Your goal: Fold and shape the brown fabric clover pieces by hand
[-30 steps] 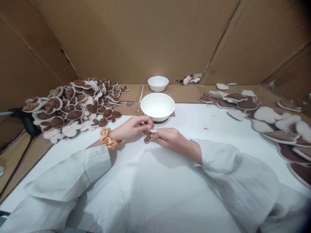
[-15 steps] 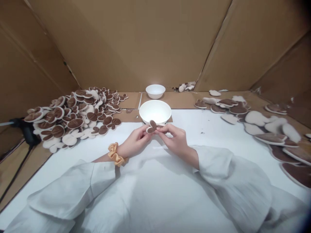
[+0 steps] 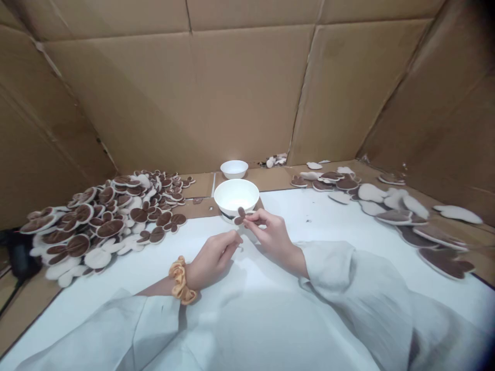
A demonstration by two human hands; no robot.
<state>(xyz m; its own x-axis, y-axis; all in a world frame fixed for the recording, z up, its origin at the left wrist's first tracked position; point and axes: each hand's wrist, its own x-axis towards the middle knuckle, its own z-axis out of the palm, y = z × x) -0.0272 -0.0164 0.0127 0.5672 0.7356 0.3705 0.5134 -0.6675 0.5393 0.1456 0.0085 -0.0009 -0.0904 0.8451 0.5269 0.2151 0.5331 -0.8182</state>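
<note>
My right hand (image 3: 273, 232) pinches a small brown plush piece with a white rim (image 3: 241, 212), shaped like a rabbit's head. The piece stands at the near rim of the larger white bowl (image 3: 236, 193), in front of it. My left hand (image 3: 214, 260), with an orange scrunchie (image 3: 181, 281) at its wrist, is just below and to the left, apart from the piece. Its fingers are closed with the thumb against them. Something pale and tiny may show at the fingertips, but I cannot make it out.
A big heap of brown and white plush pieces (image 3: 104, 221) lies on the left. Larger plush pieces (image 3: 394, 216) are scattered at the right. A second white bowl (image 3: 234, 168) stands behind the first. Cardboard walls (image 3: 247, 98) enclose the white tabletop (image 3: 294, 216).
My left hand has let go of the plush piece and moved down, away from it. My right hand keeps hold of the piece. The view has tilted up and turned slightly right.
</note>
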